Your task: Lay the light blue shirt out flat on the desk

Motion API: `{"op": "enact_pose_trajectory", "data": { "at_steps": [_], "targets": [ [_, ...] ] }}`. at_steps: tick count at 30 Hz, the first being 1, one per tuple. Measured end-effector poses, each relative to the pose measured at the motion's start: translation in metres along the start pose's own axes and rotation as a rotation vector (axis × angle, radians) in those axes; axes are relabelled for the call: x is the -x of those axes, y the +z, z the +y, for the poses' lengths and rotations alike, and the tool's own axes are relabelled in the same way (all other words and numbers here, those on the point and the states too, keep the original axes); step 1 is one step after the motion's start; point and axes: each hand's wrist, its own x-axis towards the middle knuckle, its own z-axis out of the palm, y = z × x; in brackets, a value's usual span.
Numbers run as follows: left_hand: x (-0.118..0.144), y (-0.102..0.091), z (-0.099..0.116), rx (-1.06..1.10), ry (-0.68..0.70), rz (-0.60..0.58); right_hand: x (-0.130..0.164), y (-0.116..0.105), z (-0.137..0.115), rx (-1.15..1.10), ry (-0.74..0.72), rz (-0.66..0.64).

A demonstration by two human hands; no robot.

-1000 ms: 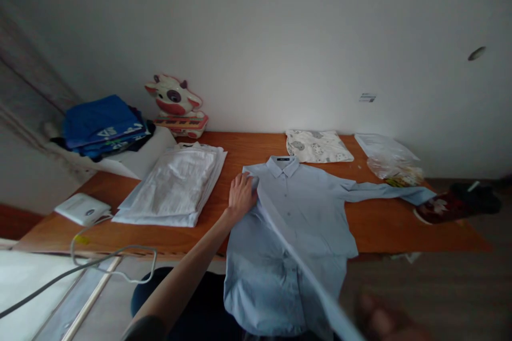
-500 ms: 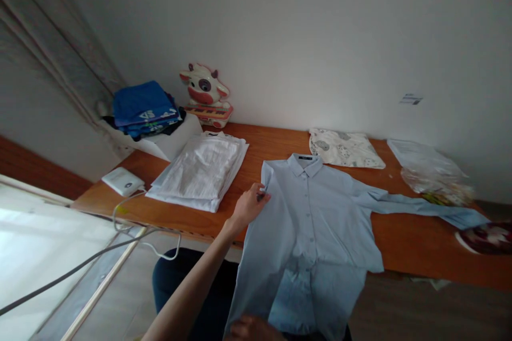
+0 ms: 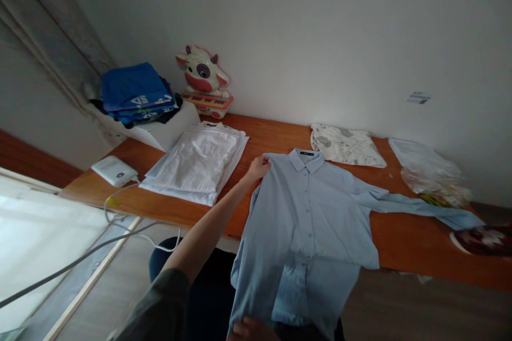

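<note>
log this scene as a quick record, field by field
garment: light blue button-up shirt, front up, one sleeve stretched right, hem past the table's near edge
left hand: pinching the shirt's shoulder
right hand: at the shirt's lower left, partly out of frame, grip unclear
left side: folded white garments, blue-topped clothes pile, cow toy keyboard, white corded device
back right: animal-print folded cloth, clear plastic bag
</note>
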Motion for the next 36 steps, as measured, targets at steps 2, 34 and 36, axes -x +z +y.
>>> {"op": "enact_pose_trajectory", "data": {
  "at_steps": [2, 34, 36],
  "targets": [
    [0.001, 0.000, -0.006, 0.050, -0.011, 0.060, 0.013, 0.021, -0.005, 0.043, -0.015, 0.012],
    [0.379, 0.061, -0.099, 0.301, -0.231, 0.133, -0.088, -0.185, 0.381, 0.007, 0.568, 0.084],
    [0.384, 0.063, -0.102, 0.372, -0.267, 0.164, -0.091, -0.185, 0.384, 0.022, 0.607, 0.094]
  ]
}}
